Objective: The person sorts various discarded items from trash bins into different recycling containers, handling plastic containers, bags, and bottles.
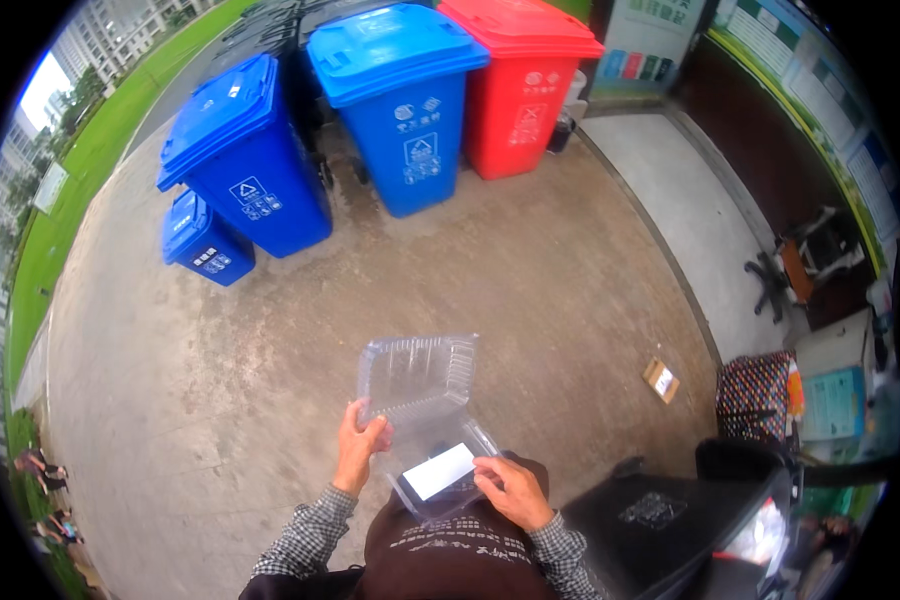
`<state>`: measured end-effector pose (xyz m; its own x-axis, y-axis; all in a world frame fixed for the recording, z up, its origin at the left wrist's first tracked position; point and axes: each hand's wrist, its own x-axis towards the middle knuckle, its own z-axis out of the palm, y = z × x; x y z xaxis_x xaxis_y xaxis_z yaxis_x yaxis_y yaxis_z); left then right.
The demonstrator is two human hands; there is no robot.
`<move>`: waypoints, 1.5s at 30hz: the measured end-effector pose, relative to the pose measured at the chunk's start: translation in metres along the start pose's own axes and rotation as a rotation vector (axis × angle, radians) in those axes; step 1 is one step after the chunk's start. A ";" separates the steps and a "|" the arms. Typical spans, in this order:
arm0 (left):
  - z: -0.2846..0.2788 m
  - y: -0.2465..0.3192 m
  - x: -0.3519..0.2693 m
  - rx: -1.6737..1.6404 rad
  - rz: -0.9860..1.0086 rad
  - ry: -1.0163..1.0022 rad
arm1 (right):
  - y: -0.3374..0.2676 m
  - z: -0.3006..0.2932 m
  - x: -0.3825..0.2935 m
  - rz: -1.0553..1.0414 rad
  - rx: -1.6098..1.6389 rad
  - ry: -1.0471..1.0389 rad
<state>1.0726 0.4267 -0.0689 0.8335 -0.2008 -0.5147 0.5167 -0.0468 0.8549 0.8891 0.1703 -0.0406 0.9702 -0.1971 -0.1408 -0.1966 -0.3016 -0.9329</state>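
Note:
An open clear plastic clamshell container [420, 375] is held before me, its ribbed lid raised away from me. My left hand [365, 442] pinches its left side near the hinge, thumb and fingers closed on the plastic. In the lower half lies a white rectangular piece, perhaps paper or a label [440, 472], with a dark edge along its lower left. My right hand [511, 487] is at the right side of that half, fingertips touching the right end of the white piece. Whether those fingers grip the piece or the container's rim I cannot tell.
Blue wheeled bins [262, 165] and a red bin [506, 112] stand ahead on the concrete ground. A small cardboard box [661, 380] lies to the right. A black bin [667, 510] holding plastic waste is close at my right, near a dotted bag [754, 394]. People are far left.

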 end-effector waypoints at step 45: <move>-0.171 0.423 0.515 -0.594 0.439 0.589 | -0.275 0.013 0.955 -0.182 0.322 -0.193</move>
<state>1.7541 0.4706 0.0168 0.8582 0.4518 -0.2437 0.0134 0.4548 0.8905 1.8717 0.0770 0.0769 0.9998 0.0201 0.0052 0.0053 -0.0026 -1.0000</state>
